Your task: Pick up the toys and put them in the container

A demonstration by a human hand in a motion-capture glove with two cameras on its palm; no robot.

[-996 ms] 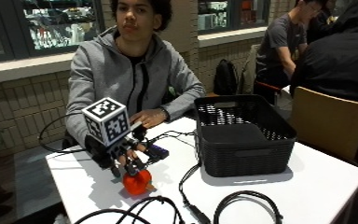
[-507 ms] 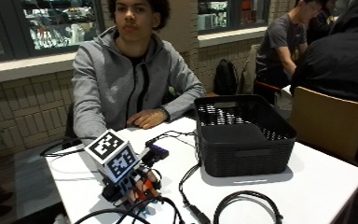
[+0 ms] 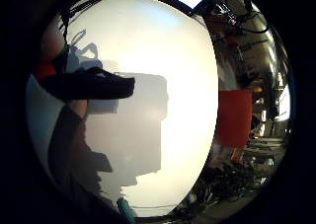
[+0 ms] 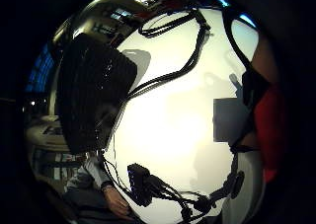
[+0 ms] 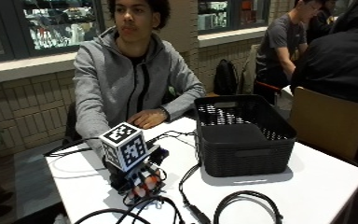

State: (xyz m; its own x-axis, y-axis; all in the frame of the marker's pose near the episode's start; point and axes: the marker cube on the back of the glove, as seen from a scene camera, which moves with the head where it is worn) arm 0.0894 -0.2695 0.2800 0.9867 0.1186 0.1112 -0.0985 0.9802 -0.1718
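Since the red toy (image 5: 143, 185) has come up off the desk (image 5: 328, 186) in a second, my right hand (image 5: 135, 173) seemingly curls its fingers round it, well short of the container (image 5: 244, 135); carrying across comes next.

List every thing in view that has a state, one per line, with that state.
gloved right hand: above the table near its front edge, fingers curled round the red toy.
red toy: held in the gloved hand, not in the basket.
black basket: upright on the table, open top; no toy visible inside.
bare hand: resting flat on the table, holding nothing.
white table: carries the basket and cables.
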